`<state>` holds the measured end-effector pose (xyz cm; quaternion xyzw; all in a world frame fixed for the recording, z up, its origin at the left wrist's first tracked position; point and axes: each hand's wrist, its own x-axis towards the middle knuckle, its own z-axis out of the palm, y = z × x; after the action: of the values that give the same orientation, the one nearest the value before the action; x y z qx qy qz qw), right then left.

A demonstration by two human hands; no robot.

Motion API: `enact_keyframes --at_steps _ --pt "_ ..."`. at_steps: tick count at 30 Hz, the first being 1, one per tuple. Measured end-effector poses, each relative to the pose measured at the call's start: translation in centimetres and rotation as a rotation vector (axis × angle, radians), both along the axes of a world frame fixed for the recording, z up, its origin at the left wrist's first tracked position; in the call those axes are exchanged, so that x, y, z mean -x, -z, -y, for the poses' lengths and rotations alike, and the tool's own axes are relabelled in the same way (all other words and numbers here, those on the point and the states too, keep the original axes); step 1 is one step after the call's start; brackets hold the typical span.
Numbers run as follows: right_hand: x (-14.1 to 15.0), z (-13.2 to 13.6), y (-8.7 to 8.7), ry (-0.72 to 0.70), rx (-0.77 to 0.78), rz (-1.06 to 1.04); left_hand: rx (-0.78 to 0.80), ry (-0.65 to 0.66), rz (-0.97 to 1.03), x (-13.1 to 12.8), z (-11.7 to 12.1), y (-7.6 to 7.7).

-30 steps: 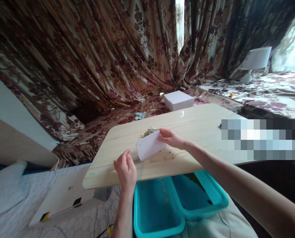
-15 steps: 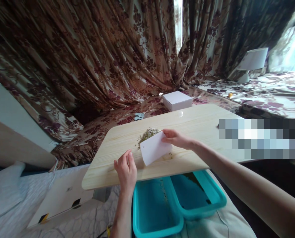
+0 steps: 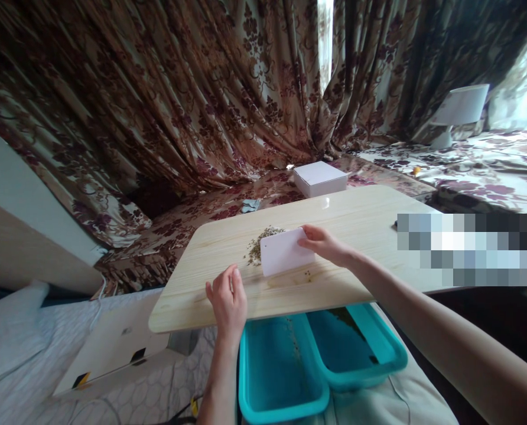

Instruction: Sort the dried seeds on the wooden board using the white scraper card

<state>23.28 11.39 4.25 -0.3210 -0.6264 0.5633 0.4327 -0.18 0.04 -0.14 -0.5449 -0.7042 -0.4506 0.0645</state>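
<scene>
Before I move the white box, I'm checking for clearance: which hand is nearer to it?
The right hand: gripping a white card, it is on the box's near side. The left hand is farther off, to the left and by the table's near edge.

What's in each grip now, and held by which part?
The right grip holds the card by its right end, near the top corner; nothing shows in the left grip.

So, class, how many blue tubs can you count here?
2: the left tub below the near edge of the table, and the right tub beside it. The table may hide others.
</scene>
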Motion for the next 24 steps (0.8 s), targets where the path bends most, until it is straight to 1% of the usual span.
enact_keyframes --at_steps 3,8,11,15,18,24 --pt "-1.7 0.6 -0.5 0.032 0.006 0.017 -0.003 0.002 -0.01 -0.1 0.0 -0.1" --pt "-4.3 0.7 -0.7 0.142 -0.061 0.085 0.022 0.005 -0.004 -0.2 0.1 -0.1" --pt "-4.3 0.2 -0.4 0.194 -0.085 0.078 0.029 0.01 0.002 -0.1 0.1 -0.1" --pt "-3.4 -0.3 -0.2 0.208 -0.086 0.06 0.034 0.008 -0.008 -0.1 0.1 -0.1" --pt "-3.3 -0.4 -0.5 0.215 -0.083 0.049 0.039 0.009 -0.015 -0.1 0.1 -0.1" --pt "-4.4 -0.2 -1.2 0.257 -0.102 0.073 0.038 0.013 -0.013 -0.2 0.1 -0.1"
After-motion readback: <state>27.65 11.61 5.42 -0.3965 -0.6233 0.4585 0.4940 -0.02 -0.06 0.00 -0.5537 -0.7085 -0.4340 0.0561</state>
